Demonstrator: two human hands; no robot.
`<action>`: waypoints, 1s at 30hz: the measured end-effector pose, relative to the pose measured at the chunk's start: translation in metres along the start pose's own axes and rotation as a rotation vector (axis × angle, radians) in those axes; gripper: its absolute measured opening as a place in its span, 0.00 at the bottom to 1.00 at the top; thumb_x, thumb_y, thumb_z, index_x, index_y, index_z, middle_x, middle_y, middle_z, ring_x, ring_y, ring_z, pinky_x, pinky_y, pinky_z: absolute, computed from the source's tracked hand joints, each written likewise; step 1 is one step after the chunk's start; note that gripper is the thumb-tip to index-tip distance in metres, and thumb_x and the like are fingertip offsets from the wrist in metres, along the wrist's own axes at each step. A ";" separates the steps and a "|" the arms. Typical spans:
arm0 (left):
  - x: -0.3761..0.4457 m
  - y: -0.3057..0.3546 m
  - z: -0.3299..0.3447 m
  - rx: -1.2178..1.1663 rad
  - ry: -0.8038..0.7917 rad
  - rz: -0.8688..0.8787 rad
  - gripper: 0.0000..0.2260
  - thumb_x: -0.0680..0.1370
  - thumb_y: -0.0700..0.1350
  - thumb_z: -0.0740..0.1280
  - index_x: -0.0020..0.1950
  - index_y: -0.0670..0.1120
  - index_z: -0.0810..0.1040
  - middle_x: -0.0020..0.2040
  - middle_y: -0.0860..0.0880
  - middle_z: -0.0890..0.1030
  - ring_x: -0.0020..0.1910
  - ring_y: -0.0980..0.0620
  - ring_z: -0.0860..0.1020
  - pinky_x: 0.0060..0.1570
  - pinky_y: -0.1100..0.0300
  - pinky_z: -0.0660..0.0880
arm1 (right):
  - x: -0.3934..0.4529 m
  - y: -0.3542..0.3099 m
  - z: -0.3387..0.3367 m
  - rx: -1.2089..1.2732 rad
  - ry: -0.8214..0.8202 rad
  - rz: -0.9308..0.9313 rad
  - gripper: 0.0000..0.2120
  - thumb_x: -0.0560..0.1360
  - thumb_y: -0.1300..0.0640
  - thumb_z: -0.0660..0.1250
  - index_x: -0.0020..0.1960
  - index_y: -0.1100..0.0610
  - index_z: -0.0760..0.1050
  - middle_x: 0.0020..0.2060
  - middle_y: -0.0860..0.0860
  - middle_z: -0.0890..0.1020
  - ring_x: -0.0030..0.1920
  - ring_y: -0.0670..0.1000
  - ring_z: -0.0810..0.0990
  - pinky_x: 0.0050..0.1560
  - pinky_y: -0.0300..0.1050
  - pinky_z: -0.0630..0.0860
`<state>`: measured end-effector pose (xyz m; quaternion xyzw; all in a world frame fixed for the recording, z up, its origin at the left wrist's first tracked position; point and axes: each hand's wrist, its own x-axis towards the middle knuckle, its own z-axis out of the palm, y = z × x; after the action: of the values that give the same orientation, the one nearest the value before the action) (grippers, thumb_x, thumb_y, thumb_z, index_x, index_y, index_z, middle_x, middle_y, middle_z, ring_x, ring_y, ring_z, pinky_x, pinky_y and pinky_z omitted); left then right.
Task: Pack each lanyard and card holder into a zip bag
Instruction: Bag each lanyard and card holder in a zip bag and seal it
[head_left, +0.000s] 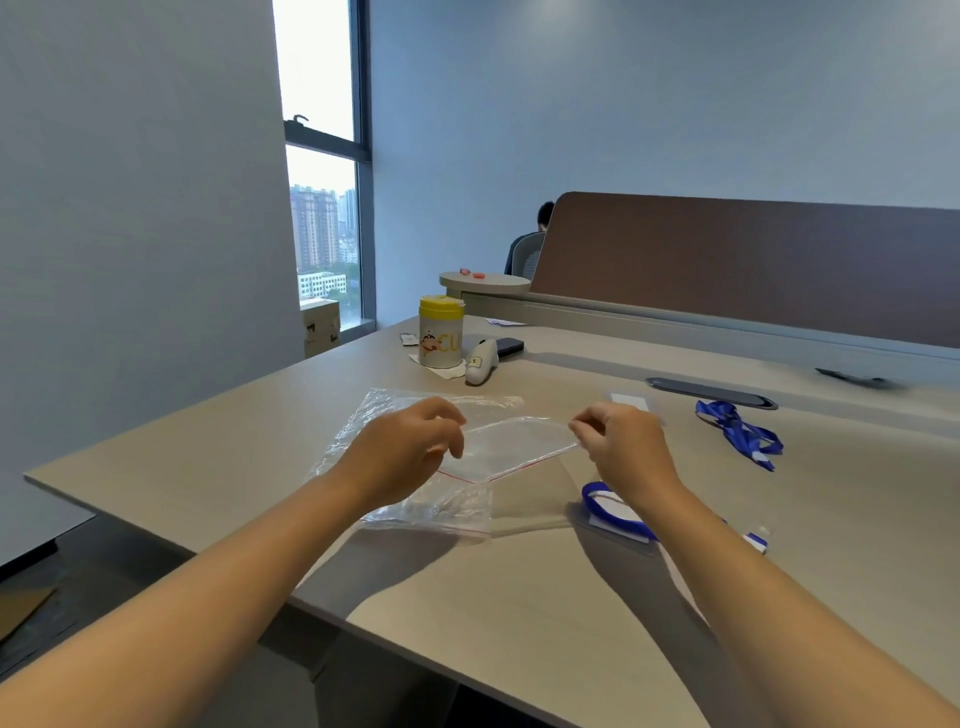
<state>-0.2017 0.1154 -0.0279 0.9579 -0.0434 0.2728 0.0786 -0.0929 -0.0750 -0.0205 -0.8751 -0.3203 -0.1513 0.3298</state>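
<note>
Both hands up over the table (208, 447): left hand (410, 447) and right hand (621, 441) each pinch an end of 1 clear zip bag (511, 447), stretched between them, red seal line sagging below. More bags (395, 415) lie under the left hand. Blue lanyard with card holder (608, 512) sits just beneath the right wrist, partly hidden. Second lanyard (740, 434) lies right of the right hand, well apart. Beyond the hands: yellow-lidded canister (441, 332), white handheld device (480, 364), dark phone (506, 345).
</note>
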 end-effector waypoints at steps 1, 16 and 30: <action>0.002 0.001 -0.001 0.033 -0.029 -0.008 0.08 0.75 0.38 0.66 0.51 0.44 0.81 0.60 0.46 0.78 0.55 0.44 0.80 0.53 0.59 0.75 | 0.000 0.002 -0.003 0.006 0.002 0.006 0.12 0.77 0.59 0.61 0.55 0.63 0.78 0.49 0.59 0.82 0.44 0.52 0.78 0.49 0.42 0.74; 0.042 0.035 0.037 0.203 -0.289 -0.090 0.26 0.77 0.48 0.63 0.73 0.53 0.58 0.68 0.49 0.70 0.63 0.47 0.72 0.63 0.55 0.70 | -0.016 0.037 -0.043 0.055 -0.055 0.092 0.16 0.76 0.56 0.63 0.62 0.59 0.74 0.59 0.56 0.79 0.57 0.52 0.76 0.58 0.43 0.72; 0.062 0.068 0.066 0.085 -0.317 -0.110 0.36 0.72 0.48 0.70 0.74 0.49 0.53 0.70 0.46 0.67 0.65 0.47 0.70 0.63 0.54 0.70 | -0.062 0.090 -0.078 -0.149 -0.451 0.493 0.34 0.70 0.46 0.68 0.71 0.55 0.60 0.70 0.53 0.67 0.67 0.53 0.68 0.63 0.47 0.68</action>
<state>-0.1238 0.0342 -0.0416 0.9923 0.0087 0.1151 0.0451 -0.0844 -0.2081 -0.0353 -0.9593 -0.1522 0.1073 0.2125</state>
